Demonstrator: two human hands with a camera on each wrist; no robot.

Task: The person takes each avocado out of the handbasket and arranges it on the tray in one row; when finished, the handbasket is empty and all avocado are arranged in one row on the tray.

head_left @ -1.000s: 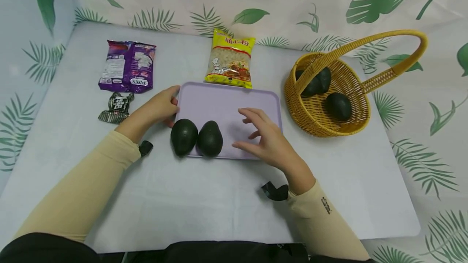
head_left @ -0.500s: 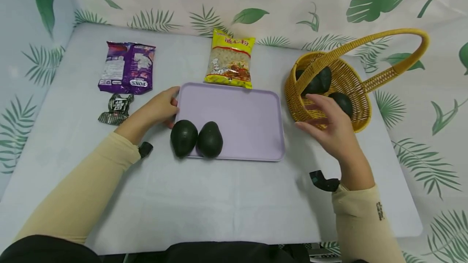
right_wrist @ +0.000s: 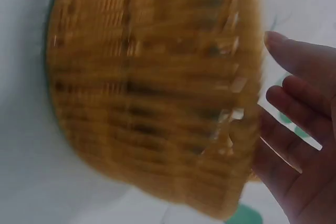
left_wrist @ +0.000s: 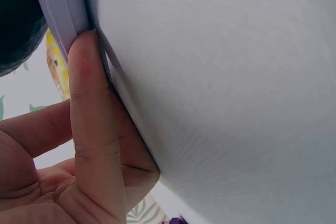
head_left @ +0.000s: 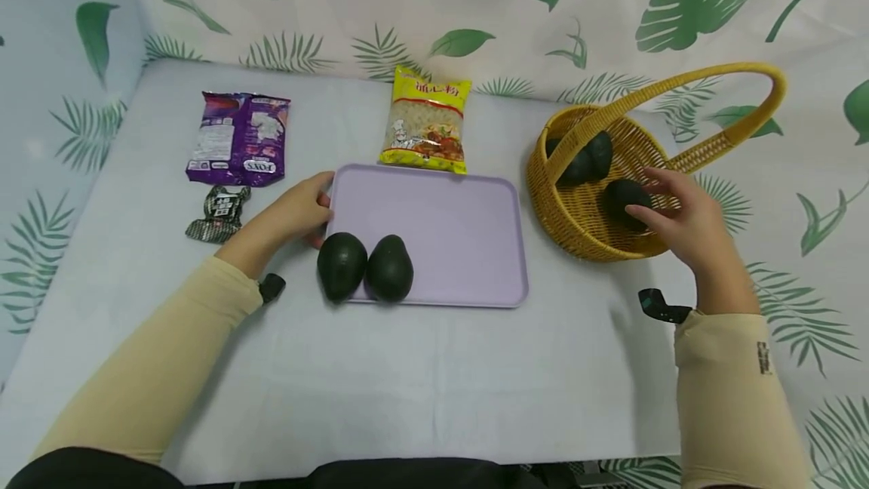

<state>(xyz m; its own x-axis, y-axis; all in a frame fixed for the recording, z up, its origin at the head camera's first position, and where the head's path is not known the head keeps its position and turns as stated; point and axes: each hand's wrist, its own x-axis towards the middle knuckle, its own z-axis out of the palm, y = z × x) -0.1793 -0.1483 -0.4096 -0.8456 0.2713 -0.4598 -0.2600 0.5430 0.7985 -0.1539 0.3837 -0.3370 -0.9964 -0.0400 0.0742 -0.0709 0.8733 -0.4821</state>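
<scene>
In the head view my left hand [head_left: 303, 208] is at the left edge of a lilac tray [head_left: 462, 240]. The left wrist view shows a straight finger [left_wrist: 90, 93] touching the side of the tray's rim. Two dark green avocados [head_left: 342, 266] lie side by side at the tray's front left corner. My right hand [head_left: 695, 217] reaches over the rim of a yellow wicker basket [head_left: 577, 229], thumb and fingers spread about an avocado [head_left: 623, 203] inside. From the right wrist, the basket wall is blurred and hides that avocado; the fingers stand apart beyond the rim.
Further avocados [head_left: 597, 155] lie at the basket's back left, partly behind its tall arched handle [head_left: 729, 134]. A yellow pasta bag [head_left: 428, 123] lies behind the tray. A purple snack bag [head_left: 239, 138] and a small black packet [head_left: 220, 211] lie at the left.
My right hand has moved from over the tray rightward to the avocado in the basket. My left hand has stayed at the tray's left edge. The head view has tilted slightly up.
</scene>
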